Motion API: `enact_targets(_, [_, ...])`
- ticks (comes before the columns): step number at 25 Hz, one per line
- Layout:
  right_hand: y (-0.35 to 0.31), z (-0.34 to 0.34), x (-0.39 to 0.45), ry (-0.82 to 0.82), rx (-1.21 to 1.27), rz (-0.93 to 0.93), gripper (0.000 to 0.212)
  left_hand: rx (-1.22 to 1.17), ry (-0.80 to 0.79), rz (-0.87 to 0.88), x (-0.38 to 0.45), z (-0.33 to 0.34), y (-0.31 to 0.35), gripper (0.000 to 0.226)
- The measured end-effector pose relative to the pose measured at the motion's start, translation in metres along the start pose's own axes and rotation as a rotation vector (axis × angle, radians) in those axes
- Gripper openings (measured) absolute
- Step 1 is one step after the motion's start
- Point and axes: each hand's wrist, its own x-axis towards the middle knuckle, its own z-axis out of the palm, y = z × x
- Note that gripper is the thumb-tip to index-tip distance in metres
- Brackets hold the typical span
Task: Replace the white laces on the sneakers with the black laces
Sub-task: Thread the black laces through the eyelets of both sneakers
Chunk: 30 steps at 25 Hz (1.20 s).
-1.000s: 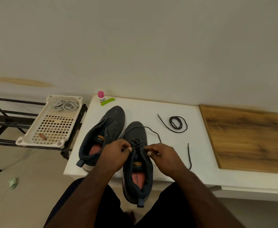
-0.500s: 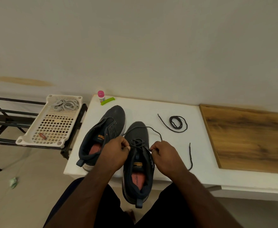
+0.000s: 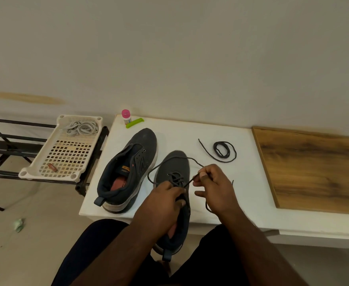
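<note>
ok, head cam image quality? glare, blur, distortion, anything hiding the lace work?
Head view: soft even light, no glare on the white table, faint shadows only. Wide-angle bend shows at the edges, for one in the rack. Hands fairly sharp; the left hand covers the near eyelets, the right hand pinches the black lace, thin and low-contrast against the dark shoe.

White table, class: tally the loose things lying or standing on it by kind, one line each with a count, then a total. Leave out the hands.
Sneakers: 2, the unlaced sneaker and the sneaker being laced
Black laces: 2, the threaded lace and the coiled lace
Pink-capped bottle: 1
Green stick: 1
Total: 6
</note>
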Motion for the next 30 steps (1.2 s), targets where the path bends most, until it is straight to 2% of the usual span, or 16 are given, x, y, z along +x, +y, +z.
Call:
enact_targets(2, [0.003, -0.004, 0.000, 0.002, 0.046, 0.013, 0.011, 0.018, -0.012, 0.018, -0.001, 0.002, 0.000, 0.038])
enact_targets(5, [0.009, -0.002, 0.003, -0.119, 0.002, 0.134, 0.018, 0.006, -0.036, 0.023, -0.005, 0.003, -0.003, 0.040])
enact_targets(8, [0.013, 0.007, 0.005, -0.165, -0.145, 0.065, 0.006, -0.013, -0.049, 0.008, -0.005, 0.000, -0.006, 0.041])
enact_targets(11, [0.017, 0.012, 0.007, -0.097, -0.125, 0.076, 0.015, -0.006, -0.042, -0.019, -0.006, 0.000, -0.008, 0.043])
enact_targets(14, [0.016, 0.013, 0.004, -0.044, 0.044, 0.070, 0.016, -0.012, -0.041, -0.021, -0.007, -0.001, -0.009, 0.044])
enact_targets(16, [0.017, 0.014, 0.003, -0.041, 0.084, 0.052, 0.023, -0.012, -0.038, -0.019, -0.006, -0.002, -0.010, 0.045])
enact_targets(26, [0.025, 0.016, -0.001, -0.040, 0.123, 0.047, 0.027, -0.019, -0.009, -0.015, -0.007, 0.000, -0.013, 0.045])
enact_targets(28, [0.027, 0.016, 0.001, -0.047, 0.117, 0.055, 0.024, -0.054, -0.005, -0.016, -0.008, -0.002, -0.013, 0.040])
enact_targets(30, [0.028, 0.014, 0.003, -0.052, 0.120, 0.061, 0.021, -0.155, 0.055, -0.093, -0.007, -0.006, -0.016, 0.024])
